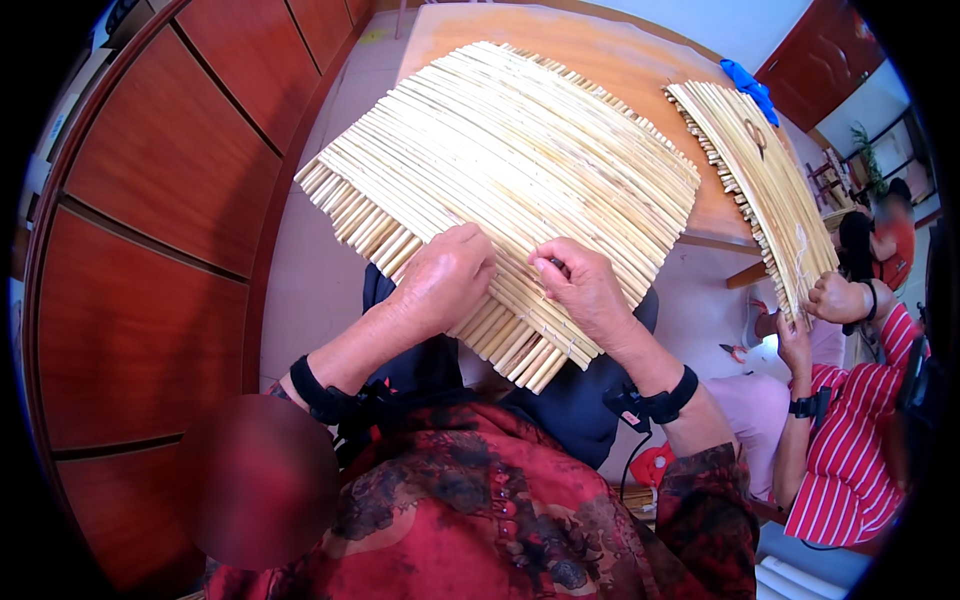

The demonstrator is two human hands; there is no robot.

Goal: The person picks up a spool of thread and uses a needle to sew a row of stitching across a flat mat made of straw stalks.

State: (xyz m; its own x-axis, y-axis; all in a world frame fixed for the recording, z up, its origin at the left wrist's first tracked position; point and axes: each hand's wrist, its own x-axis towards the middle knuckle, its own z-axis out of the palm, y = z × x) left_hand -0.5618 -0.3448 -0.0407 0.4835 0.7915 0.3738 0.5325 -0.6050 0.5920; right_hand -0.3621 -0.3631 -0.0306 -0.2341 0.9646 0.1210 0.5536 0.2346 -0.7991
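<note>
Reddish-brown wooden cabinet doors fill the left side of the frame, and a pale tiled floor runs beside them toward a wooden table at the upper centre. A large mat of pale reed stalks lies across the middle of the frame, its near edge resting on the person's lap. The left hand lies palm down on the mat's lower edge, fingers curled loosely over the stalks, pressing rather than gripping. The right hand sits just beside it, fingertips pinched together on the mat, seemingly on a thin binding string, though that is too small to tell surely. At the right of the frame a second reed mat is held by a co-worker's hand in a red striped sleeve. A blue cloth lies on the table's far corner.
</note>
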